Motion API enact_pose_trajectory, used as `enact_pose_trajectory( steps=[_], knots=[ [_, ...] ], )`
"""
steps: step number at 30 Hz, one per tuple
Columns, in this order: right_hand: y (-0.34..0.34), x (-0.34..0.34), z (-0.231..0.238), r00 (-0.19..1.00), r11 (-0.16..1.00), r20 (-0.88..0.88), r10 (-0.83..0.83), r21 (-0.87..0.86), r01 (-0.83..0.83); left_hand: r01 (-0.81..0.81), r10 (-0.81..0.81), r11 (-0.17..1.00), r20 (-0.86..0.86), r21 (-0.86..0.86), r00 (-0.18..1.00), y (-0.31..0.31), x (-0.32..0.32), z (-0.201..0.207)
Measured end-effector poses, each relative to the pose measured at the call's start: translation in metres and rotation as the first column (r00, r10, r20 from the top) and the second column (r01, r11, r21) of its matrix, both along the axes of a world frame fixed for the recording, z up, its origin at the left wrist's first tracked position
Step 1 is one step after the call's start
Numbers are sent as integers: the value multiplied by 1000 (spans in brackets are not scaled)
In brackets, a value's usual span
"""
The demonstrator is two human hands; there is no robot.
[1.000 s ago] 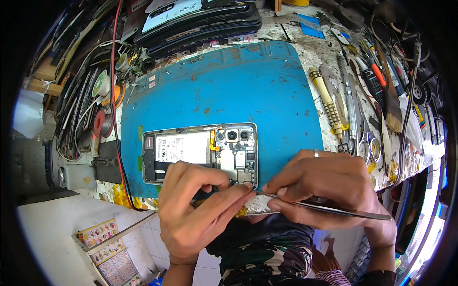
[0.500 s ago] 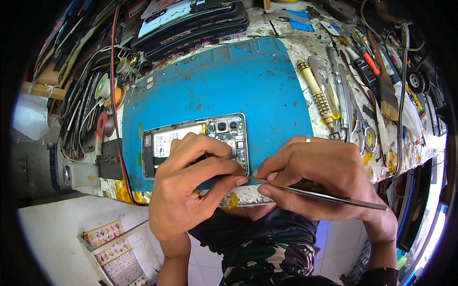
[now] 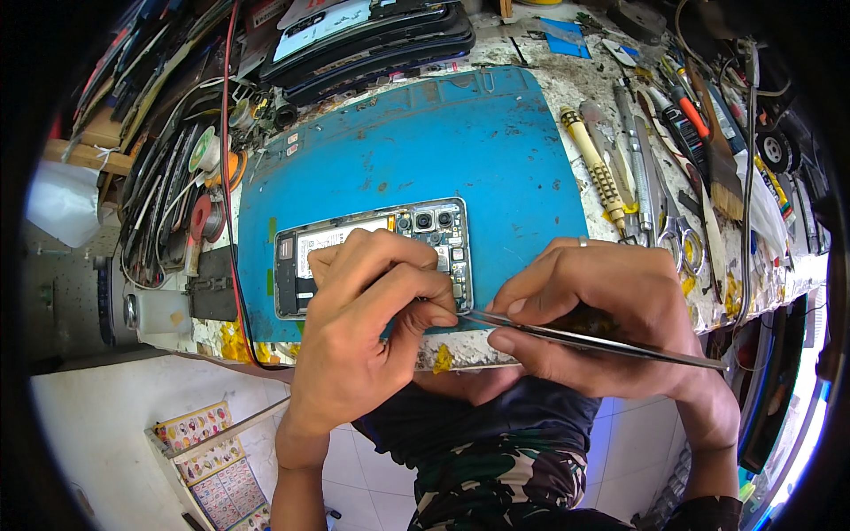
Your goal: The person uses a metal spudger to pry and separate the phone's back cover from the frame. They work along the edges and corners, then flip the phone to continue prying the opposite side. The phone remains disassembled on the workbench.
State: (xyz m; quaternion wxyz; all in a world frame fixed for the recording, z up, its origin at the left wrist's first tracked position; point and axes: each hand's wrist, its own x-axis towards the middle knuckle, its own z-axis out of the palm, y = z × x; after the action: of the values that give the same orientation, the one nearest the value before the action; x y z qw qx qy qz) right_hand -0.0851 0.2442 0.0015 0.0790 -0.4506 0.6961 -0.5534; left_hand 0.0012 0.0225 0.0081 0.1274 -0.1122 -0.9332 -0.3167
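An opened smartphone (image 3: 432,235) lies on the blue work mat (image 3: 398,142), its camera lenses, circuit board and pale battery exposed. My left hand (image 3: 354,332) reaches across the lower part of the phone, hiding much of it. Its thumb and forefinger are closed together at the phone's near right corner; whatever is between them is too small to make out. In my right hand (image 3: 602,301), metal tweezers (image 3: 620,347) are pinched between thumb and fingers. Their tips come to the same corner, right beside the left fingertips. Whether the tips grip anything cannot be made out.
Stacked phone screens or panels (image 3: 372,53) stand behind the mat. Solder spools (image 3: 206,217) and cables crowd its left side. To the right lie a brush (image 3: 724,181), scissors (image 3: 682,243) and several hand tools. A red and black cable (image 3: 227,177) crosses the left edge.
The whole view has shifted slightly, so mat and phone appear farther right and up. The tweezers' prongs now show apart near the tips. Both hands stay at the phone's corner.
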Motion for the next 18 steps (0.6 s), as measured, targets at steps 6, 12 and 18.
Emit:
enact_pose_trajectory(
  steps=[6, 12, 18],
  knots=[
    [6, -4, 4, 994, 997, 97, 60, -44, -55, -69, 108, 982, -226, 176, 968, -4, 17, -3],
    [3, 0, 6, 936, 999, 352, -30, 1, 32, 465, -455, 885, -243, -17, 857, 4, 61, -14],
    [-1, 0, 8, 957, 996, 289, -26, 84, 2, 643, -665, 743, -102, -188, 739, 19, 76, -42]
  ],
)
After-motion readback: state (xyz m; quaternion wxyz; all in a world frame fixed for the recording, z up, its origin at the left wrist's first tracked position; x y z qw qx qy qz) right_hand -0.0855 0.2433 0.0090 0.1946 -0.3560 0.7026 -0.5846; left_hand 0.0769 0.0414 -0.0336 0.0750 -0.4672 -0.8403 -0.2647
